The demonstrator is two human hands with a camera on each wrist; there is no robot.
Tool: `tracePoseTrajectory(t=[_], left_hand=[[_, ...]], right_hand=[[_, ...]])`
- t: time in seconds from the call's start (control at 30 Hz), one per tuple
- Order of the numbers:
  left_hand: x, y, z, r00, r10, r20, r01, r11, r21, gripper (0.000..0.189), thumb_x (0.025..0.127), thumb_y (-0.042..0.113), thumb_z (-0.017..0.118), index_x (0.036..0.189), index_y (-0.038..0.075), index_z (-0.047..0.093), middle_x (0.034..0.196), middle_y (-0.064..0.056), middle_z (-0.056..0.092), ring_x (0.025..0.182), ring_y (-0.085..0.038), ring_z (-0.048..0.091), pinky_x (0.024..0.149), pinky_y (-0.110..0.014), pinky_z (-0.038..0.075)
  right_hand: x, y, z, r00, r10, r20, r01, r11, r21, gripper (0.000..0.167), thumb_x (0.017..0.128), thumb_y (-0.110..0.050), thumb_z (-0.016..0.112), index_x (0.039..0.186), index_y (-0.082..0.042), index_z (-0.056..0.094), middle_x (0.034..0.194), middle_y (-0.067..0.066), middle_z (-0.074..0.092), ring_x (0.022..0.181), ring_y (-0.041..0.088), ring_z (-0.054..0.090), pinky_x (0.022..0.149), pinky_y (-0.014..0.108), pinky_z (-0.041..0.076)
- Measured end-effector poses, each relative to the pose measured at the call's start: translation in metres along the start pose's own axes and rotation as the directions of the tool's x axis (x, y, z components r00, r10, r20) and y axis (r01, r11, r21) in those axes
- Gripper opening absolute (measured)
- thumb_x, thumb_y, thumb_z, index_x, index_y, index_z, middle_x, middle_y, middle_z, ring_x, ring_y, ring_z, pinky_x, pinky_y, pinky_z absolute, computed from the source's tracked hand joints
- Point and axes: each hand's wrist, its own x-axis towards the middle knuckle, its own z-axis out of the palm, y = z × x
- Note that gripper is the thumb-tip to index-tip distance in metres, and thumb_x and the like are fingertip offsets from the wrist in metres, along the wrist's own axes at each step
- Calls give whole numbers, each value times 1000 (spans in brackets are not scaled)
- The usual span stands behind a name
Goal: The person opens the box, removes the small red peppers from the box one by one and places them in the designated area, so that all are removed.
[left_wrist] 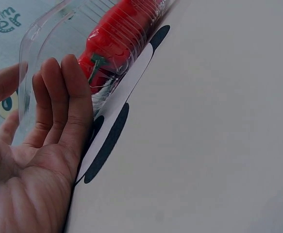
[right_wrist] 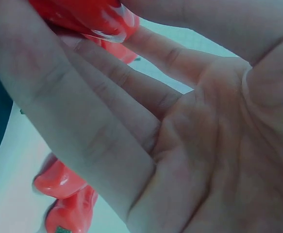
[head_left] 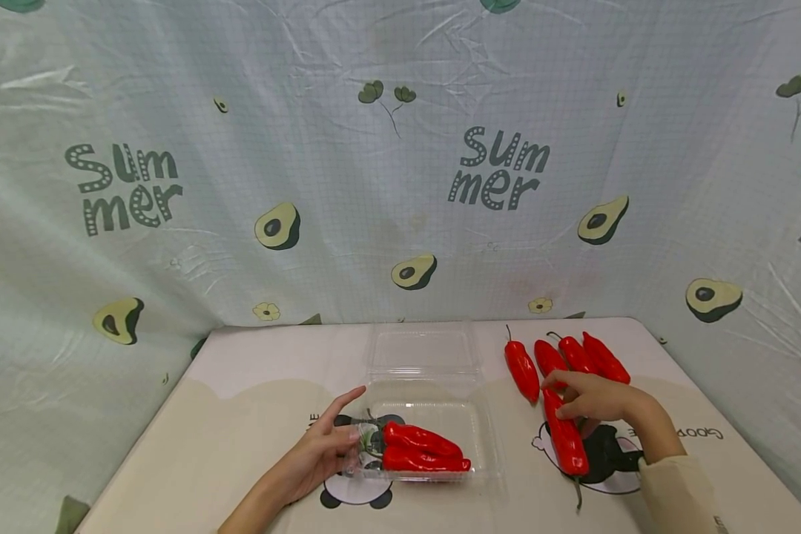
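A clear plastic clamshell container (head_left: 490, 437) lies with its lid folded back, holding two red peppers (head_left: 420, 452) side by side. At its left end is my left hand (head_left: 314, 452), fingers nearly straight and touching the wall; the left wrist view shows the fingers (left_wrist: 73, 82) against the clear side. Over to the right, my right hand (head_left: 601, 400) pinches a long red pepper (head_left: 566, 441) by its upper end between thumb and fingers, stem hanging toward me. In the right wrist view that pepper (right_wrist: 92, 17) shows between the fingertips, partly cut off.
Several red peppers, among them a separate one (head_left: 522, 371) and a group (head_left: 604, 357), lie behind my right hand. The open lid (head_left: 423, 348) reaches toward the table's back edge. A printed curtain (head_left: 347, 163) hangs behind the light table (head_left: 240, 415).
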Motion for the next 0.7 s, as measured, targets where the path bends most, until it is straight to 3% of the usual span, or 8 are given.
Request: tracePoseTrajectory(t=[0.7], left_hand=[[0,0,-1,1000,-5,3,5,1000,0,72,107,9,47,164,36,14,87,4,56,80,-10,58,79,-26,51]], right_hand=[[3,4,2,1000,-13,2,13,1000,-8,59,85,-10,79,137,0,53,103,14,63,84,26,67,68,43,63]])
